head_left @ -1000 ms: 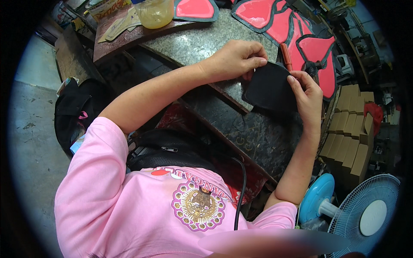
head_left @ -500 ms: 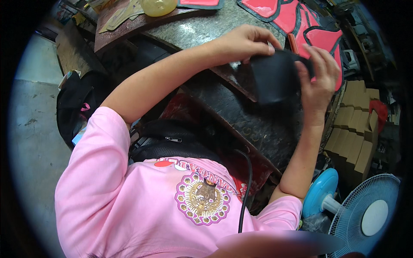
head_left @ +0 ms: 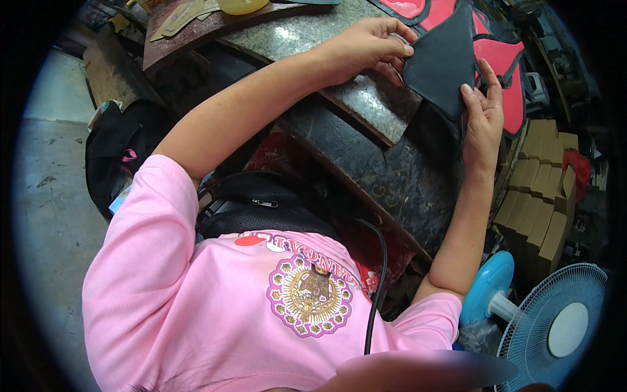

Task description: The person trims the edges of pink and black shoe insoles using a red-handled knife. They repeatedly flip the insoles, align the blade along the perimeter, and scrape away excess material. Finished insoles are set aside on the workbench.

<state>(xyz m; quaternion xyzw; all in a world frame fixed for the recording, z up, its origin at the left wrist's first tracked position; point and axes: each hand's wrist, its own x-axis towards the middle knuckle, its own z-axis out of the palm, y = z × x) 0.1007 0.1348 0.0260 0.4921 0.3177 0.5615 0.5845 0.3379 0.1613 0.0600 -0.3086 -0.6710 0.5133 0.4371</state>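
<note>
A flat black leather-like piece (head_left: pixel 443 65) with curved edges and pointed corners is held up between my hands over the work surface. My left hand (head_left: pixel 372 53) is closed in a pinch on its left edge, thumb on top and the other fingers curled beneath. At the lower right edge, my right hand (head_left: pixel 483 117) grips the piece between thumb and fingers. Behind it lie several glossy pink-red pieces (head_left: pixel 498 55) with black borders, partly covered by the black one.
A speckled stone slab (head_left: pixel 372 104) sits on the dark worktop (head_left: pixel 398 176). At the far left, a yellowish container (head_left: pixel 243 5) and flat patterns (head_left: pixel 183 19) rest on a reddish board (head_left: pixel 196 40). Stacked cartons (head_left: pixel 532 212) and a fan (head_left: pixel 555 326) stand at the right.
The black piece has moved up and away from me and now shows a broad flat face. My right hand has shifted to its lower edge; the slab below is more exposed.
</note>
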